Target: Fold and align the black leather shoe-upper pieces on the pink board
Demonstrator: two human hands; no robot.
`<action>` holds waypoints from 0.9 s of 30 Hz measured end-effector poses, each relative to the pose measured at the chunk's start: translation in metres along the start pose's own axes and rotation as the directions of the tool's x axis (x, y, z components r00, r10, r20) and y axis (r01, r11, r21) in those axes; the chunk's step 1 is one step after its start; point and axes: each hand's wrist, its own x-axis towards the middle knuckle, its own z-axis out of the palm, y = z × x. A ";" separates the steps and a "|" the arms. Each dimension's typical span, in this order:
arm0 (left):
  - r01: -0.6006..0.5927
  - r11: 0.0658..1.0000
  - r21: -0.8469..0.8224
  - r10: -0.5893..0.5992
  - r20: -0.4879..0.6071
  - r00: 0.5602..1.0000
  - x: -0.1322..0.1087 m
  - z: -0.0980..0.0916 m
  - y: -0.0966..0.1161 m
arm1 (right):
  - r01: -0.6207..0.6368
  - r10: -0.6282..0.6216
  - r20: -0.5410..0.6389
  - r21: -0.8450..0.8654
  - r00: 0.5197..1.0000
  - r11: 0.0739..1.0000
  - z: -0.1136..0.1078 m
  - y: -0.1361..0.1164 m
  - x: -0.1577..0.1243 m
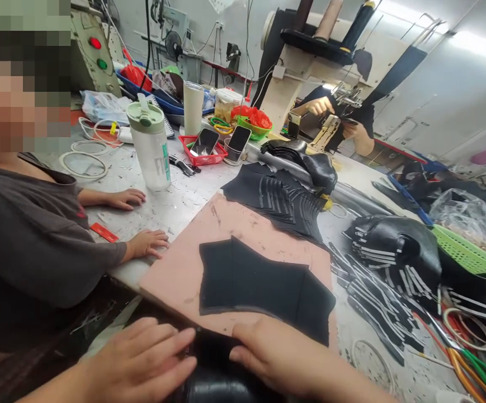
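Note:
A black cut panel point(263, 285) lies flat on a pinkish board point(175, 268) in front of me. My left hand point(142, 355) is just off the board's near edge, its fingers stretched out and nothing visible in them. At the same edge my right hand point(272, 350) is closed, thumb and forefinger curled beside the dark material; what they hold is hidden. Shiny black material point(226, 383) shows below and between both hands. Beyond the panel, a fanned stack of black panels point(280, 198) rests on the board's far side.
At the left, a person point(37, 235) rests both hands on the table. A bottle point(148, 145), red basket point(207, 154) and phones stand behind. Black strips point(377, 308), black pieces and a green basket point(469, 249) lie right. A co-worker's hands point(320, 106) are at a sewing machine.

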 end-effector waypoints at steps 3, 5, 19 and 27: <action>-0.108 0.991 -0.080 0.106 -0.030 0.994 0.025 0.014 0.011 | 0.036 -0.036 0.009 -0.004 0.999 0.999 -0.004 0.000 0.004; -0.100 0.991 -0.087 0.096 -0.049 0.994 0.025 0.020 0.011 | -0.009 0.008 -0.021 -0.034 1.000 0.999 -0.004 0.002 0.005; 0.044 0.999 -0.006 -0.043 0.025 0.999 0.015 0.032 0.022 | -0.121 0.124 -0.001 -0.222 0.992 0.968 -0.003 0.015 0.027; 0.061 0.998 -0.032 -0.059 0.052 0.997 0.014 0.032 0.023 | -0.113 0.115 -0.002 -0.207 0.993 0.972 -0.002 0.018 0.031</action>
